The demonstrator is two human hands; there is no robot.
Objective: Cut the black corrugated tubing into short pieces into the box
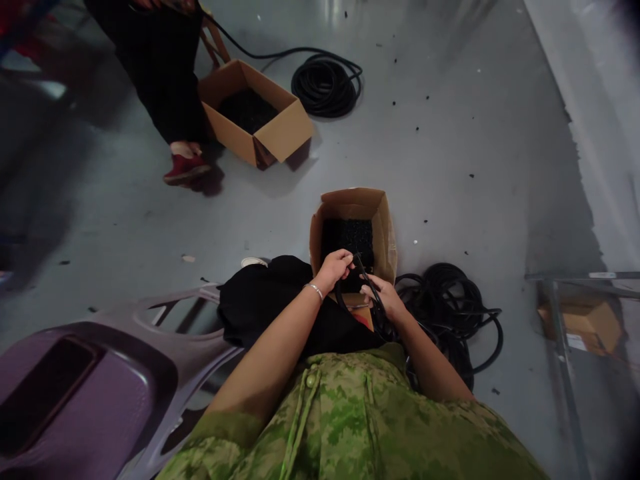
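Note:
Both my hands work over an open cardboard box [384,227] on the floor, filled with small black pieces. My left hand [334,267], a silver bracelet on its wrist, is closed around a length of black hose [345,293]. My right hand [383,297] is closed on the same hose a little lower and to the right, and seems to hold a small dark tool against it that I cannot make out. The hose runs down to a loose black coil [453,313] on the floor to the right of the box.
A purple plastic chair [100,373] stands at my left. Another person's dark-trousered legs and red shoe [186,168] are at the upper left beside a second cardboard box [280,133] of black pieces and another hose coil [325,85]. A metal frame with a carton [583,323] stands at right.

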